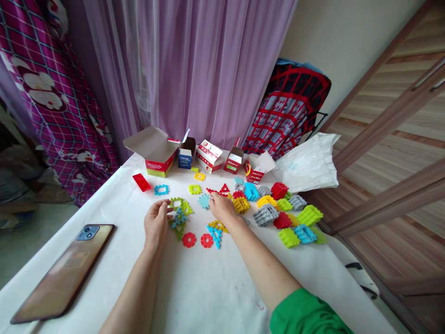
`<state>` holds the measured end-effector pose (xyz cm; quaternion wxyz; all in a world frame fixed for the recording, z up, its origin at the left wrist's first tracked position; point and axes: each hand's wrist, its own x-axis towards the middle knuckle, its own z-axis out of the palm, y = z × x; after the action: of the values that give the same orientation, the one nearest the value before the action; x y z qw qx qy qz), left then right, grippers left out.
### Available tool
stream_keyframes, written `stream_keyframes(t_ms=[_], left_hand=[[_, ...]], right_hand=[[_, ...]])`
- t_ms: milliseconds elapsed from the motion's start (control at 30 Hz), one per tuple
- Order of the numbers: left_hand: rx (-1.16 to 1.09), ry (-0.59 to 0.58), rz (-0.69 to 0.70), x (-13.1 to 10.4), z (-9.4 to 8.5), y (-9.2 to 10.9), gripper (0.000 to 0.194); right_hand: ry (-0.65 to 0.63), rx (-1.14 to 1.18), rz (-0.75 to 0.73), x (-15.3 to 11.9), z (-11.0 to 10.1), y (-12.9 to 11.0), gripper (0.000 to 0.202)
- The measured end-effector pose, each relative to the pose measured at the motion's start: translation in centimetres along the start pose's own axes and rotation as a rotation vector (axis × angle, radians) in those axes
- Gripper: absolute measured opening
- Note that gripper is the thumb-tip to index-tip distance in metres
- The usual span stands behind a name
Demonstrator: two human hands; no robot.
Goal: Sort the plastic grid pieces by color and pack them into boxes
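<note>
My left hand (158, 219) is closed with its fingertips at the edge of a green frame piece (176, 202), which joins a cluster of green and blue toothed pieces (179, 217). My right hand (221, 207) has its fingertips at a light-blue round piece (204, 201), beside red triangle pieces (224, 188); what its fingers hold is too small to tell. Nearer to me lie two red flower-shaped discs (189, 240) and a blue triangle piece (215, 235) next to yellow ones. A blue frame (162, 189) and a green square (195, 189) lie beyond my hands.
Several opened small boxes (209, 156) stand along the table's back edge, with a white bag (308, 162) at the right. Several stacks of coloured pieces (266, 215) cover the right side. A phone (66, 273) lies at the left, and a red block (142, 182) behind it.
</note>
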<state>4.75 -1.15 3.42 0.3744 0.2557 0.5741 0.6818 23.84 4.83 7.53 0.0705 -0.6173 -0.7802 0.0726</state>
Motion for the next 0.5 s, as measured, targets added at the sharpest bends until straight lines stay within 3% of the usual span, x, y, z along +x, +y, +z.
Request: stream_keyframes(t_ms=[133, 500], left_hand=[[-0.012, 0.003, 0.004, -0.1, 0.0, 0.1, 0.038], [-0.024, 0.023, -0.016, -0.1, 0.0, 0.4, 0.036]], right_hand=[[0.041, -0.035, 0.001, -0.4, 0.4, 0.3, 0.031], [-0.007, -0.141, 0.051, -0.1, 0.6, -2.0, 0.04]])
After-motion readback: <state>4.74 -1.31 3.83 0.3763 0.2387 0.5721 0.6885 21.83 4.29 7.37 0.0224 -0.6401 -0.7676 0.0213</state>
